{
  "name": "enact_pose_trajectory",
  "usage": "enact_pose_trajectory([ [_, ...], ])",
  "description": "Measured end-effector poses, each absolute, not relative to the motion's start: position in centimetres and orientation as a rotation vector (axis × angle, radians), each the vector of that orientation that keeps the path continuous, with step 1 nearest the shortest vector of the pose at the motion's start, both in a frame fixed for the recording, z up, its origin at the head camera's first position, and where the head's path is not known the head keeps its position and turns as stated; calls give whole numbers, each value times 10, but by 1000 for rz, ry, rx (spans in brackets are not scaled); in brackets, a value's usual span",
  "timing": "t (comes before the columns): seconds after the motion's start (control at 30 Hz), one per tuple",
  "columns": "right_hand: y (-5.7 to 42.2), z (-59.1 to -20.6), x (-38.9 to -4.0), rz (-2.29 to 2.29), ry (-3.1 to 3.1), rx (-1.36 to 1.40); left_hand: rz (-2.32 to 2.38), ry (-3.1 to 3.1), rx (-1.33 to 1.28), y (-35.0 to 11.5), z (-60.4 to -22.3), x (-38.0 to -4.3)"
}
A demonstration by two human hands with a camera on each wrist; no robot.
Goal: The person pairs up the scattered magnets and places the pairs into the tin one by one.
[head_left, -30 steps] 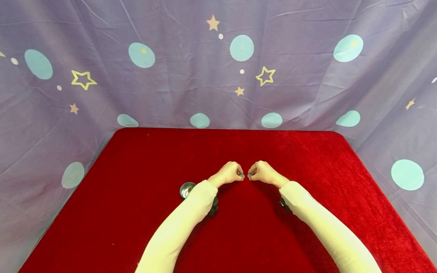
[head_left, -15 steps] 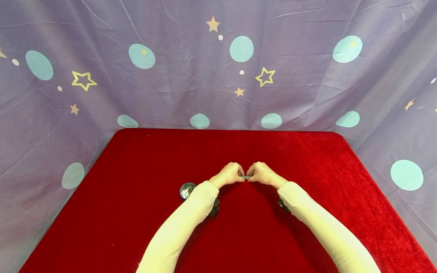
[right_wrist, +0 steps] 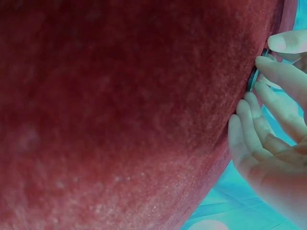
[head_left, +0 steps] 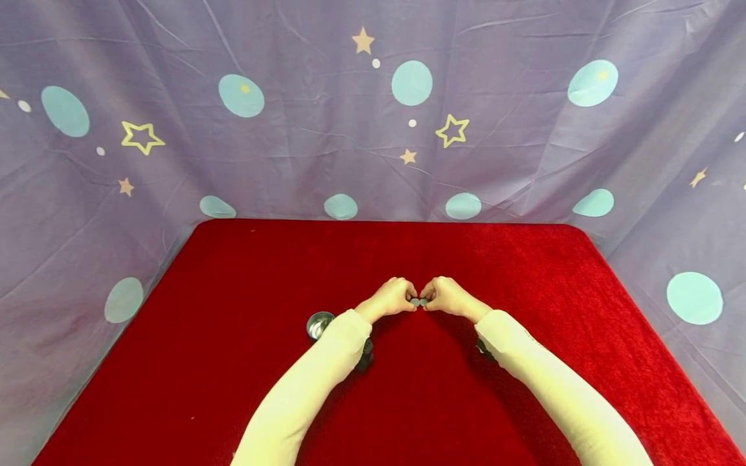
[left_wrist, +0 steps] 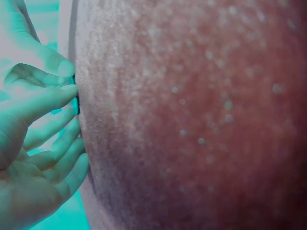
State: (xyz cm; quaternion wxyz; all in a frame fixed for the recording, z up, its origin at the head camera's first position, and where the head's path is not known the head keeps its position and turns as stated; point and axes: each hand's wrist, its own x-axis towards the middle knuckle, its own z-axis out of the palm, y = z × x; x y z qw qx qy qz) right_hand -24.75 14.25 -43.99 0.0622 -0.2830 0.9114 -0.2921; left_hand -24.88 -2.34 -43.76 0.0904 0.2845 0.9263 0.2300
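My left hand [head_left: 389, 298] pinches a small flat grey disc [head_left: 415, 302] between thumb and fingers, just above or on the red cloth. Facing it, my right hand [head_left: 450, 298] pinches a similar grey disc [head_left: 423, 302]. The two discs meet edge to edge, or nearly so, in the head view. From the left wrist, one disc [left_wrist: 76, 106] shows as a thin edge near the fingertips. The right wrist view also catches a disc [right_wrist: 253, 79] edge-on by my fingers. Exactly what kind of disc these are is too small to tell.
A small shiny metal bowl [head_left: 318, 324] stands left of my left forearm, partly hidden by the pale sleeve [head_left: 326, 362]. Red cloth [head_left: 233, 310] covers the table. A purple curtain [head_left: 326, 97] with stars and dots rises behind it and along the sides.
The hands have come closer together, each carrying its disc inward, and the gap between the discs has closed. Over the last half second they have barely moved.
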Motion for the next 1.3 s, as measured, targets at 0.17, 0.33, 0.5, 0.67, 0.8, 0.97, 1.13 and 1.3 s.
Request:
enact_pose_trajectory([
  [0.17, 142, -440, -246, -879, 2751, -860, 718, 2739, 841, -28, -433, -244],
  [0.33, 142, -438, -244, -889, 2751, -864, 753, 2715, 829, -35, -427, -236],
  [0.5, 141, -436, -243, -888, 2769, -874, 780, 2705, 865, -44, -423, -226],
  [0.67, 139, -437, -243, -917, 2759, -864, 853, 2707, 868, -57, -418, -213],
  [0.8, 136, -438, -244, -951, 2731, -833, 917, 2729, 896, -69, -413, -201],
  [0.97, 135, -440, -245, -949, 2728, -828, 966, 2770, 935, -86, -407, -187],
  [1.13, 133, -442, -246, -929, 2739, -831, 1052, 2785, 967, -101, -403, -175],
  [1.3, 131, -446, -246, -902, 2757, -864, 1135, 2785, 938, -117, -401, -163],
])
